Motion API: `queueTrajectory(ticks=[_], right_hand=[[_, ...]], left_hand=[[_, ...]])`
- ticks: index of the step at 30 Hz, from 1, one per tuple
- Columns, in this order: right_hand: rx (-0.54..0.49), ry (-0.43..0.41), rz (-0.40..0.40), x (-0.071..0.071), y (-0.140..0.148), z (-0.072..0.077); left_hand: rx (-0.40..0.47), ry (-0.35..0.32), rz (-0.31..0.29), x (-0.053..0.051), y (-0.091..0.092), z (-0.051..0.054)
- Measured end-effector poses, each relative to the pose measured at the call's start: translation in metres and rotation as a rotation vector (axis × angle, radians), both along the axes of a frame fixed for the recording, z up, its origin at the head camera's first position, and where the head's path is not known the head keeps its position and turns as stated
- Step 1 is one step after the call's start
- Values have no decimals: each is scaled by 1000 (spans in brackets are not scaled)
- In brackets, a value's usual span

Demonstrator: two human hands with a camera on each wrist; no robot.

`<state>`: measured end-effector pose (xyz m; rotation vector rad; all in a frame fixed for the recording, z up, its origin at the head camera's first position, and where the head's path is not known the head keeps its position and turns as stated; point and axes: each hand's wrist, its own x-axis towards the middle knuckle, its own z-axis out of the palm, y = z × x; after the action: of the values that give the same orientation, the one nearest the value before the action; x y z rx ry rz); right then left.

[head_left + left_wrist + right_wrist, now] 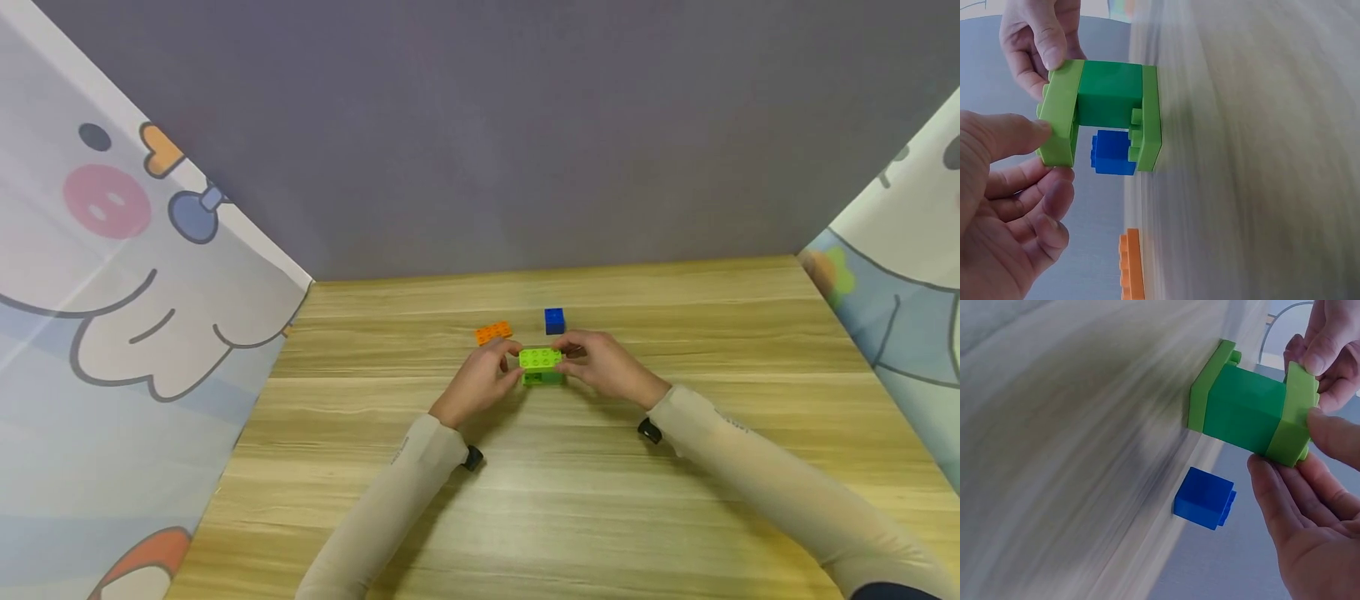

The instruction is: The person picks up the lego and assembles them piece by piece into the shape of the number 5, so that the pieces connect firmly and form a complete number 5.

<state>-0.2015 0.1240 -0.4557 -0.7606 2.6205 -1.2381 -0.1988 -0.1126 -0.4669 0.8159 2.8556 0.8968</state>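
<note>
A lime-green top brick (540, 358) lies level across a darker green block (1110, 94). The block stands at one end of a lime-green bottom brick (1150, 119), which rests on the table with bare studs at its other end. My left hand (480, 379) pinches the left, overhanging end of the top brick between thumb and fingers. At the opposite end, above the darker block, my right hand (607, 365) pinches the same brick. In the right wrist view, the right thumb (1335, 434) touches its studded side. Whether the top brick is fully seated cannot be told.
Behind the stack, a blue brick (554, 321) stands on the wooden table (525, 517). An orange studded brick (493, 333) lies behind my left hand. A grey panel (525, 142) rises at the table's far edge, with cartoon-printed panels (150, 292) at both sides.
</note>
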Motion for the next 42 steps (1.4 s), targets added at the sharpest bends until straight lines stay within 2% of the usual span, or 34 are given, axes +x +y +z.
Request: queueTrajectory(ticks=[9,14,21,27,42], right_hand=[[-9,29,-18,0,3,-2],[-4,32,-17,0,4,-2],[0,17,-6,1,5,0],[-9,11,10,2,8,1],[-10,7,-2,5,10,0]], left_hand=[[24,-40,-12,-7,4,3],[60,-68,7,-12,5,10],[79,-9,15,-26,6,18],[83,0,1,-40,7,20],[39,8,-22,-63,16,15]])
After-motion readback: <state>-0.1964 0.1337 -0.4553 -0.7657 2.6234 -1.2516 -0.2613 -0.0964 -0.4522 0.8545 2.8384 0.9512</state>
